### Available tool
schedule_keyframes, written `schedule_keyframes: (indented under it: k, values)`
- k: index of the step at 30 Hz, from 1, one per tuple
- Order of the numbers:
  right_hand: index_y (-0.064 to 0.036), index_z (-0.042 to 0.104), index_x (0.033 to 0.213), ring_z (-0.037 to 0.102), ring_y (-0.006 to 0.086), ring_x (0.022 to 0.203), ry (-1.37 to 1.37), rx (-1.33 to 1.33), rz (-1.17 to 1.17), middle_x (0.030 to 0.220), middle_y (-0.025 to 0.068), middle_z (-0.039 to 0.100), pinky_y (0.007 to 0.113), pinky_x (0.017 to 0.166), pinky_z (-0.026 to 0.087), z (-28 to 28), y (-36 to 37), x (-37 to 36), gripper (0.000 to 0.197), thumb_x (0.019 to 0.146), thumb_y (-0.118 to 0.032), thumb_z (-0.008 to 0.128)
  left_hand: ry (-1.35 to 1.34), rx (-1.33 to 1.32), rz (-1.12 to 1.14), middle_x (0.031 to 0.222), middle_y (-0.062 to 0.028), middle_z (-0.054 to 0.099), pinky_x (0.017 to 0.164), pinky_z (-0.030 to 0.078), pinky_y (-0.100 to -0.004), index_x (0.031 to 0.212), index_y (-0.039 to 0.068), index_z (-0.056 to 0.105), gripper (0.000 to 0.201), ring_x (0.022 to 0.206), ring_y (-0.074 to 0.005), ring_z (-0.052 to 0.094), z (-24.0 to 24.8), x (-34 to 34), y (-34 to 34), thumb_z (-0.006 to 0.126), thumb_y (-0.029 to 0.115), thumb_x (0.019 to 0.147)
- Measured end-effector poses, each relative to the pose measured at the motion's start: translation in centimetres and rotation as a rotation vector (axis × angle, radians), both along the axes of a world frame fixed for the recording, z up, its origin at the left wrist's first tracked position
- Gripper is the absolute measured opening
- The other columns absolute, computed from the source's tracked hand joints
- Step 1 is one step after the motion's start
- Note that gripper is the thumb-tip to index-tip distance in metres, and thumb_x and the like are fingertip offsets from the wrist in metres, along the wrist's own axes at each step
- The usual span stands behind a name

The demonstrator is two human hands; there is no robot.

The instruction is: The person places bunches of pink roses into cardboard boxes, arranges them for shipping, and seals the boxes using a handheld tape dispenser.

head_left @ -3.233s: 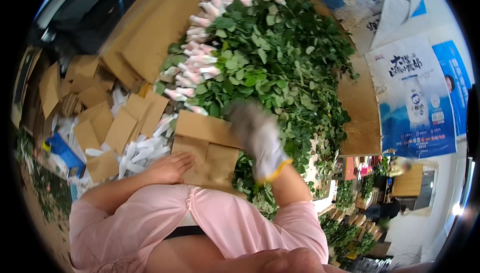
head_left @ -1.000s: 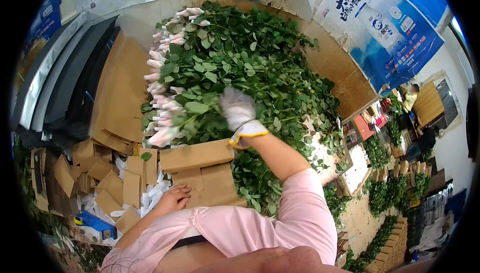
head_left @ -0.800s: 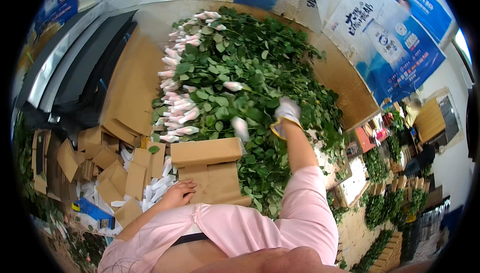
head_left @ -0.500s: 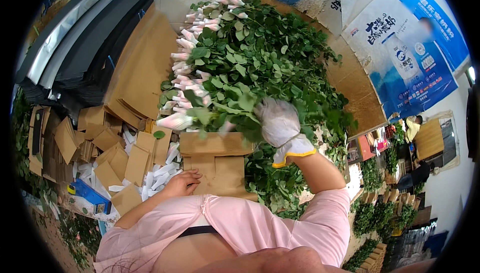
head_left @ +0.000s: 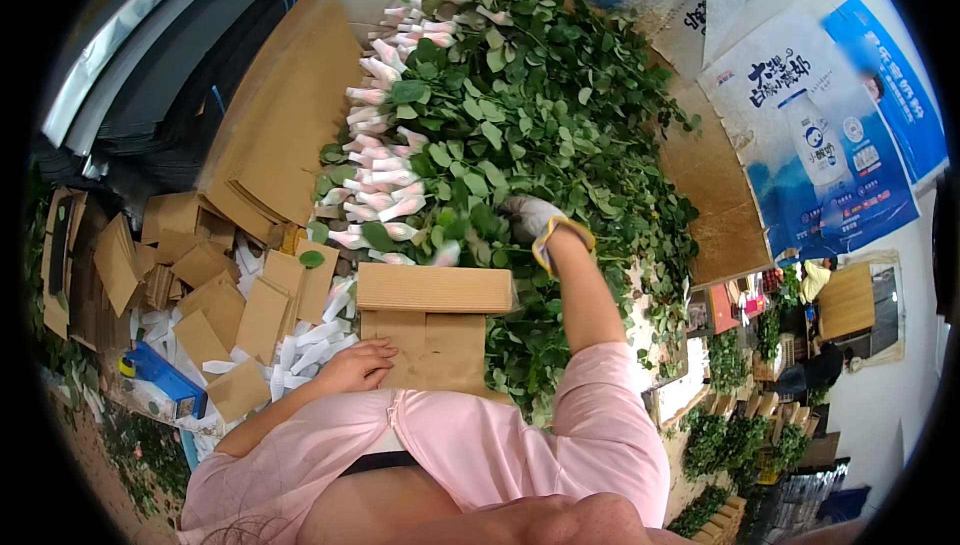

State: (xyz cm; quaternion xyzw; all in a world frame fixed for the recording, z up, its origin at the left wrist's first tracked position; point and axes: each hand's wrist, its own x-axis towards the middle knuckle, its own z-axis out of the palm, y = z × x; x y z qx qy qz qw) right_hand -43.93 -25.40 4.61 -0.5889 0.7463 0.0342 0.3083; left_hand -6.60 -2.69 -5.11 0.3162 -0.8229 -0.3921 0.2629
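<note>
My right hand (head_left: 537, 217), in a pale glove with a yellow cuff edge, reaches into the leafy stems. Its fingers curl in and are partly covered by foliage. A blurred pale pink-white rose bud (head_left: 447, 253) hangs just left of it with smeared leaves between, so the hand appears closed round that rose's stem. The bare left hand (head_left: 362, 363) lies with fingers stretched on a flat brown cardboard sheet (head_left: 425, 340). Beyond the sheet sits a corrugated cardboard wrap (head_left: 435, 289). A big heap of roses (head_left: 540, 135) spreads ahead, white-sleeved heads (head_left: 385, 180) to the left.
Cardboard pieces (head_left: 265, 305) and white paper sleeves (head_left: 325, 340) lie scattered at left, near a blue tool (head_left: 165, 378). Dark sheets (head_left: 190, 75) stack at far left beside a tall cardboard panel (head_left: 290, 115). A board (head_left: 725, 215) edges the heap at right.
My right hand has moved forward and slightly left, deeper into the leaves. The blurred bud has shifted slightly. My left hand stays resting on the cardboard.
</note>
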Motion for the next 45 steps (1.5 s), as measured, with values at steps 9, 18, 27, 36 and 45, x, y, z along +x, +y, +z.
schedule_keyframes:
  k: [9,18,27,36,45]
  values:
    - [-0.0046,0.061,0.098,0.061,0.026,0.088,-0.579,-1.094,-0.038,0.096,0.0135,0.064,0.034,0.078,0.048,14.8,0.6,3.2,0.017,0.083,-0.007,0.052,-0.033,0.042,0.053,0.111,-0.0096,0.064,0.092,0.046,-0.0366,0.088,0.004,0.068,0.012,0.113,-0.028,0.054,1.6,0.6,0.1,0.065,0.008,0.077]
    - [-0.0045,0.056,0.105,0.062,0.0301,0.087,0.692,-0.879,-0.142,0.096,0.0152,0.064,0.042,0.077,0.049,25.0,3.4,-7.6,0.025,0.086,-0.007,0.04,-0.023,-0.021,0.01,0.113,-0.0106,0.062,0.095,0.044,-0.0366,0.089,0.003,0.066,0.013,0.115,-0.029,0.052,1.6,-0.3,0.1,0.063,0.008,0.079]
    - [-0.0014,0.058,0.113,0.063,0.0182,0.092,-0.237,-0.14,0.218,0.109,0.0121,0.063,0.027,0.081,0.051,11.8,24.2,4.5,0.032,0.082,-0.006,0.062,0.118,0.441,-0.06,0.119,-0.0089,0.058,0.098,0.039,-0.0353,0.132,0.011,0.044,0.057,0.114,-0.0232,0.052,2.5,1.2,-0.4,0.064,0.012,0.078]
    - [-0.0062,0.06,0.102,0.058,0.0305,0.081,-0.588,0.525,0.382,0.092,0.0185,0.063,0.036,0.07,0.047,-2.5,21.3,14.0,0.022,0.083,-0.017,0.055,-0.025,0.267,-0.174,0.089,-0.0168,0.056,0.083,0.041,-0.0392,0.122,0.012,0.058,0.035,0.09,-0.0327,0.05,3.9,2.2,0.7,0.049,0.022,0.09]
    - [-0.0034,0.058,0.082,0.053,0.0157,0.072,-0.867,0.779,-0.59,0.075,0.0052,0.054,0.023,0.063,0.045,-0.2,22.1,15.0,0.006,0.085,-0.005,0.052,-0.033,0.147,0.085,0.115,-0.0139,0.06,0.092,0.042,-0.0373,0.112,0.005,0.062,0.036,0.106,-0.0305,0.055,10.1,7.2,0.4,0.066,0.02,0.08]
